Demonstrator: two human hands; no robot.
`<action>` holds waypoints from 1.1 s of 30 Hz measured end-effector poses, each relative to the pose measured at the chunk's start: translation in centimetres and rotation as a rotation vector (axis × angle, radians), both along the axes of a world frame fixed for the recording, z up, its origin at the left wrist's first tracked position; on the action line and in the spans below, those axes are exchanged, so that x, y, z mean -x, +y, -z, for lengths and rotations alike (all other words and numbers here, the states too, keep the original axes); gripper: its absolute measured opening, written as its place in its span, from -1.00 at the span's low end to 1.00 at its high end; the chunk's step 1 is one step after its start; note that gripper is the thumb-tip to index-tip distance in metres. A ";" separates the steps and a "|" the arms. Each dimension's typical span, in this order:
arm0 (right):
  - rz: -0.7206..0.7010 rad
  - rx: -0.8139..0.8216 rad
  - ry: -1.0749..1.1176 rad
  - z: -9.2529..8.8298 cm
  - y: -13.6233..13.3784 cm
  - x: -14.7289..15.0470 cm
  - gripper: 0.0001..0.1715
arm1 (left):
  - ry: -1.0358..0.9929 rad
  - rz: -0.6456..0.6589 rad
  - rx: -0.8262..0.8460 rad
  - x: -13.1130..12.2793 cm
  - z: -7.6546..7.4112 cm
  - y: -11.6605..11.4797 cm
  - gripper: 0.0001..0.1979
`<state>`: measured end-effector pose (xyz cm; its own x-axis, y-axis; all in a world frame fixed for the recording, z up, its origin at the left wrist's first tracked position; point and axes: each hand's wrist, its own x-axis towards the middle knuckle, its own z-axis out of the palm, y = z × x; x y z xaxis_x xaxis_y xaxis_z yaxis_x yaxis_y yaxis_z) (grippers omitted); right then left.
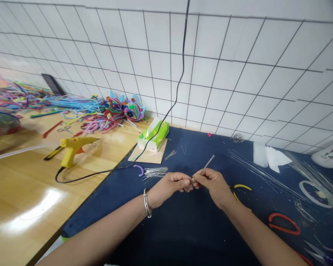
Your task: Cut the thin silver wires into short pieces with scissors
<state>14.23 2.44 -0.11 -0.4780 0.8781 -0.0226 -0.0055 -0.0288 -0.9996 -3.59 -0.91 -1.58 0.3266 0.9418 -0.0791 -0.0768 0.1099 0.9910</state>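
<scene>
My left hand point(176, 183) and my right hand point(212, 183) meet above the dark blue mat point(183, 229). A thin bundle of grey wires point(210, 161) is pinched in my right hand, its end sticking out up and to the right. The left fingertips are closed at the bundle's lower end, touching the right fingers; part of the bundle is hidden there. To the left of my left hand lies a pile of short cut wires point(157, 172). Yellow-handled pliers point(242, 187) are partly covered by my right forearm.
On the wooden table at left are a yellow glue gun point(72, 149), whose cord crosses the mat, and colourful pipe cleaners point(72, 101). A tissue pack point(155, 135) stands behind. Long wires point(263, 171), red-handled scissors point(284, 223) and a white mug point(329, 157) are at right.
</scene>
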 end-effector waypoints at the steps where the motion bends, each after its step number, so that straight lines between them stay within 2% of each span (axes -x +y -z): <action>1: 0.004 0.017 0.015 0.0 -0.1 -0.1 -0.84 | -0.024 0.033 0.040 0.0 0.0 -0.1 -0.76; 10: -0.086 0.107 0.129 0.1 -0.5 0.1 -0.86 | -0.150 0.131 0.279 0.0 0.2 -0.5 -0.79; 15: -0.086 0.079 0.108 -0.2 -0.6 0.0 -0.83 | -0.105 0.071 0.219 -0.1 0.1 -0.5 -0.80; 20: 0.019 0.063 0.068 -0.4 0.0 -0.6 -0.78 | -0.025 0.025 0.154 -0.3 0.0 -0.5 -0.79; 24: 0.061 0.040 0.045 -0.4 0.4 -1.0 -0.77 | 0.000 0.031 0.171 -0.4 0.1 -0.4 -0.80; 33: 0.059 0.016 0.004 0.0 0.5 -1.0 -0.77 | 0.001 0.104 0.206 -0.3 0.3 -0.4 -0.79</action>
